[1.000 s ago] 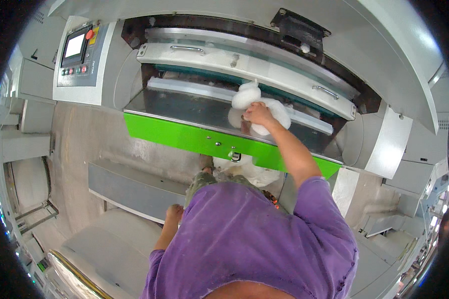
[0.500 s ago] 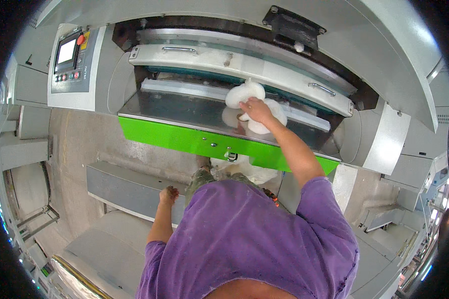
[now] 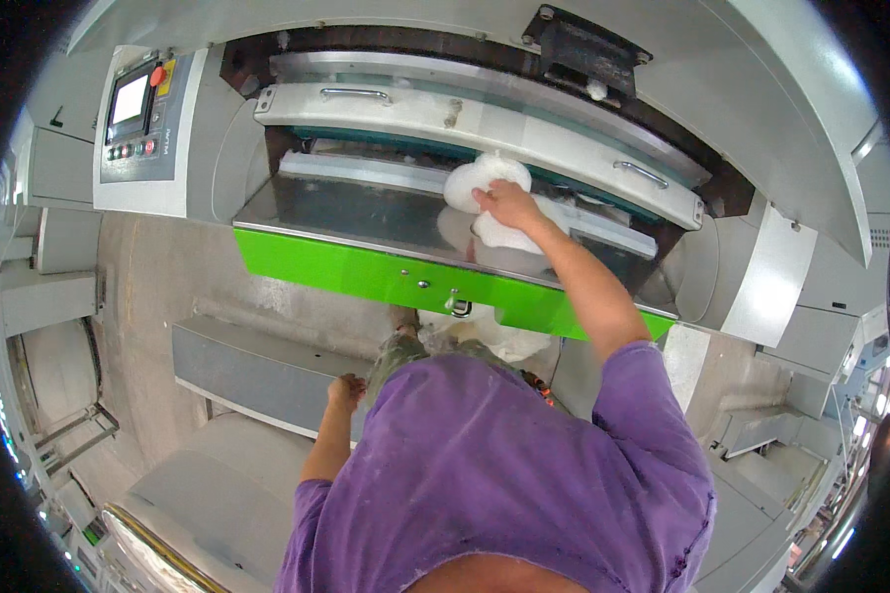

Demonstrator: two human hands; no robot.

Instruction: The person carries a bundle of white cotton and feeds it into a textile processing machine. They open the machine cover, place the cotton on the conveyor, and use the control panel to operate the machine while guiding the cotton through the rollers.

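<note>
My right hand (image 3: 511, 205) reaches over the machine's dark metal shelf (image 3: 366, 212), its fingers closed on a white fluffy fibre clump (image 3: 470, 185). A second piece of the white fluff (image 3: 507, 235) lies just below that hand and partly under it, on the shelf. The fluff reaches back to the white front cover, and the shiny metal reflects it. My left hand (image 3: 346, 390) hangs low beside my leg, away from the machine. Its fingers are loosely curled, and nothing shows in them.
The shelf has a bright green front panel (image 3: 316, 272) with a small latch (image 3: 455, 304). Behind it runs a white cover (image 3: 405, 114) with two metal handles. A control panel (image 3: 133, 119) with screen and buttons stands left. A grey low box (image 3: 257, 366) sits behind my left hand.
My right hand has shifted slightly up and to the right, and the fluff under it has changed shape and moved in toward the white cover. My left hand has moved slightly right.
</note>
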